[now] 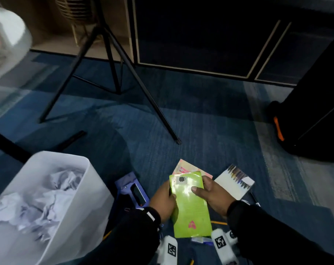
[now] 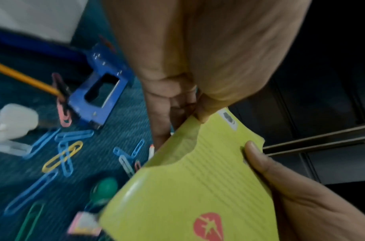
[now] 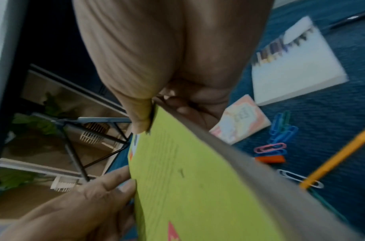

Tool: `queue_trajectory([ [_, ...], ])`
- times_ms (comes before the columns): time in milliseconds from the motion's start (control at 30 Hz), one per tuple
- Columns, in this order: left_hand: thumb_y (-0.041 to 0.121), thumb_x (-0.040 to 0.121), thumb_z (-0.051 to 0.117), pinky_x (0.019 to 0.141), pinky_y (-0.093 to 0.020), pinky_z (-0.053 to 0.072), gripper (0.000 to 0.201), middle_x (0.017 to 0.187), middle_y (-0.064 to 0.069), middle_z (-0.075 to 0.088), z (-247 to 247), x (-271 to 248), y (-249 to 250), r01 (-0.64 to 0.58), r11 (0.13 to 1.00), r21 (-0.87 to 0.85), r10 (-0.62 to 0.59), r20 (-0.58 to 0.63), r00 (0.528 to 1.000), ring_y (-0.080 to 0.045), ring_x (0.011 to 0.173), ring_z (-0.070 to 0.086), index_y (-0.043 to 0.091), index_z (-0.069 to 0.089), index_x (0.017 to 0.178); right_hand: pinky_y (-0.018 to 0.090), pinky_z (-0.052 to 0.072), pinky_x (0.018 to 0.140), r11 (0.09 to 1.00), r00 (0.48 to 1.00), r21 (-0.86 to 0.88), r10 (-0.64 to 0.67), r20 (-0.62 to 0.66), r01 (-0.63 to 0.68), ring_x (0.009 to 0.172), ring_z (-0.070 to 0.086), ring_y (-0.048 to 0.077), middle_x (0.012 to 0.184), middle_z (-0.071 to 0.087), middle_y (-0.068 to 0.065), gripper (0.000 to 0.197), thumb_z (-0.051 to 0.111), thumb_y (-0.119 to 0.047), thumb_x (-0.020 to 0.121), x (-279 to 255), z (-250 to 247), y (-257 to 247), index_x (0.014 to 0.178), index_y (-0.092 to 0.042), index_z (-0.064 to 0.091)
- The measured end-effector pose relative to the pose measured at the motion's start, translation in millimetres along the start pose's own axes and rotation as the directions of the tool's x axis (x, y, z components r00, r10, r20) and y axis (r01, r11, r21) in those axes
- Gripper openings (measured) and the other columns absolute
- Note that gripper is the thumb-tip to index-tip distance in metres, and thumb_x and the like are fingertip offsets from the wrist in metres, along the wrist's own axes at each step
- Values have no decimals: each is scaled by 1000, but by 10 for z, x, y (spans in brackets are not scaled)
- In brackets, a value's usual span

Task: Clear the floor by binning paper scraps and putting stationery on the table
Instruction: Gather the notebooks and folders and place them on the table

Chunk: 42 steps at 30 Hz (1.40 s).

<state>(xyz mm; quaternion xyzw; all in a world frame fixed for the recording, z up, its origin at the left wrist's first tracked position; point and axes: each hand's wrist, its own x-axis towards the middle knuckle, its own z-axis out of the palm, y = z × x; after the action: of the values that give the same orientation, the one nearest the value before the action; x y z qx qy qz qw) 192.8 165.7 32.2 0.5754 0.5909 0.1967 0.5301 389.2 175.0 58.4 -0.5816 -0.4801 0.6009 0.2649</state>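
Both hands hold a lime-green notebook (image 1: 189, 205) just above the blue carpet, low in the head view. My left hand (image 1: 170, 196) grips its left edge, thumb on the cover. My right hand (image 1: 198, 190) grips the right edge, thumb pressed near the top. The notebook (image 2: 198, 187) carries a red emblem and a small sticker. On the floor lie a pink notebook (image 1: 183, 166), a white notepad (image 1: 233, 185), a blue hole punch (image 1: 132, 190), a yellow pencil (image 3: 338, 156) and several coloured paper clips (image 2: 62, 154). A white bin (image 1: 82, 217) at the left holds crumpled paper.
Black tripod legs (image 1: 149, 92) splay across the carpet beyond the hands. A dark cabinet (image 1: 200, 35) runs along the back and a black case (image 1: 315, 111) stands at the right. An orange clip (image 3: 270, 159) and a green pin (image 2: 107, 184) also lie on the floor.
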Motion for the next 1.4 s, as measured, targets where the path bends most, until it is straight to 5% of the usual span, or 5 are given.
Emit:
queue_trajectory([
  [233,29,80,44,105,-43,42,69,133,-2,53,-944,48,358,-23,998,52,33,-196,980,-19,122,53,29,27,147,11,46,62,992,998,-118,-35,47,40,71,64,-6,98,69,4,23,51,-6,98,209,190,-1128,121,-5,48],
  [367,16,90,47,95,-41,49,62,128,-5,55,-1438,-153,851,-49,994,98,73,-253,965,-23,112,57,29,26,147,41,54,91,977,995,-188,-92,41,98,95,70,16,102,73,4,24,55,-13,95,220,321,-1729,118,-15,51],
  [533,23,93,48,101,-40,46,62,123,-2,54,-2000,-405,1217,-100,990,95,129,-385,914,-18,111,57,31,24,150,52,54,87,934,972,-270,-236,24,233,89,70,21,96,72,4,27,58,-21,89,208,591,-2457,115,-24,50],
  [1000,16,94,55,81,-26,38,34,117,-13,62,-3828,-1398,2123,-79,940,333,319,-772,550,-28,105,58,9,57,128,47,55,90,856,854,-46,-508,116,515,100,69,24,108,72,8,37,61,-4,86,401,2030,-4468,123,-8,56],
  [1400,4,89,57,100,-27,33,46,142,-13,39,-4582,-1610,1749,142,949,281,129,-757,640,-30,126,45,0,51,134,42,55,81,794,841,-295,-455,292,532,91,67,32,102,69,15,31,56,5,78,740,3094,-4786,106,-6,63],
])
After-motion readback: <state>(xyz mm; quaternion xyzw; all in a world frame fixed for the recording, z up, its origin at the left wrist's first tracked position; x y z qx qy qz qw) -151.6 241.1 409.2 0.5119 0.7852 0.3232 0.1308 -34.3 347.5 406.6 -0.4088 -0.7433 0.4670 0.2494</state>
